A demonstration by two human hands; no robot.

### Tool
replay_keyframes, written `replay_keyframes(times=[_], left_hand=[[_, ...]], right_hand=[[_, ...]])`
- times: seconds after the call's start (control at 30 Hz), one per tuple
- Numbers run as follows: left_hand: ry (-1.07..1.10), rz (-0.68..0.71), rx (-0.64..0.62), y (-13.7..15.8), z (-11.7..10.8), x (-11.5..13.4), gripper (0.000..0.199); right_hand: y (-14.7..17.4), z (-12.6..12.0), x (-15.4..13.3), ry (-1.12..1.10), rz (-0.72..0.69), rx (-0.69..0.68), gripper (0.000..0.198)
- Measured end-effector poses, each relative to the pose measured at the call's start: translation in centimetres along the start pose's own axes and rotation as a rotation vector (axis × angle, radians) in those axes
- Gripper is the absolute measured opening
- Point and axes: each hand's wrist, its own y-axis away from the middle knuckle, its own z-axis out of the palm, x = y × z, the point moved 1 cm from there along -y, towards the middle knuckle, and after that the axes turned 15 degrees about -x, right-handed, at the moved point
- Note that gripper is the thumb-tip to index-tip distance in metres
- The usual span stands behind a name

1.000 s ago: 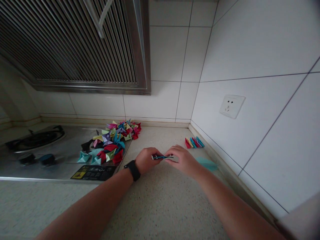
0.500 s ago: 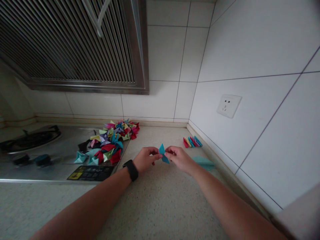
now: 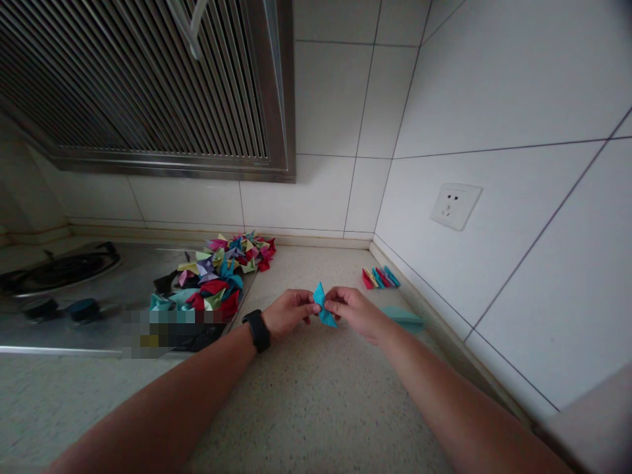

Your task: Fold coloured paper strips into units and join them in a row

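Note:
Between my two hands, above the speckled countertop, is a small folded piece of blue paper with pointed ends. The fingertips of my left hand pinch its left side; a dark watch is on that wrist. My right hand pinches the right side with thumb and forefinger. Behind the right hand a row of narrow folded paper pieces in red, yellow and blue lies near the wall. A pale teal sheet rests beside my right forearm, partly hidden by it.
On the left, a heap of colourful folded paper pieces spreads over the gas stove and onto the countertop. A range hood hangs above. The tiled right wall carries a socket.
The blue paper looks narrower and more bent between my fingers, its lower tip shifted slightly right. Both hands keep their pinch in nearly the same spot. The view has tilted slightly.

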Motion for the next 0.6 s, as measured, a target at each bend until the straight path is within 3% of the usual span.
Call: replay_keyframes(times=[0.27,0.6], left_hand=[[-0.029,-0.020,0.135,-0.55,0.30,0.06,0.032],[0.119,0.012,0.227,-0.45,-0.10,-0.43,0.033]], right_hand=[[-0.15,-0.43,0.05,0.084,-0.068,0.007,0.026],[-0.22,-0.77,0.84,0.333,-0.013,0.024,0.020]])
